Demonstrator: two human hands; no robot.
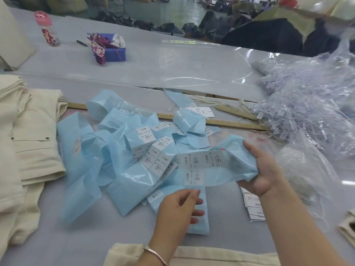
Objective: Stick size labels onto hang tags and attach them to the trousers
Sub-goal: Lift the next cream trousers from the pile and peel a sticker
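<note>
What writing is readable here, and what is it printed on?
"1103#": white size labels on the blue backing strips.
"XL": label on the strip that the right hand grips.
"L": label in the pile.
Smaller label print, hang tags, wooden rulers: unreadable.

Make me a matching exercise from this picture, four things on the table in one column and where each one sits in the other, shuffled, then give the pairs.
Things:
1. pink-capped bottle
2. folded cream trousers
3. tangled heap of clear plastic tag fasteners
4. light blue label backing strip

Places:
A. right side of the table
B. gripped in the right hand
C. far left corner of the table
D. left edge, near side

Pairs: 1-C, 2-D, 3-A, 4-B
</note>
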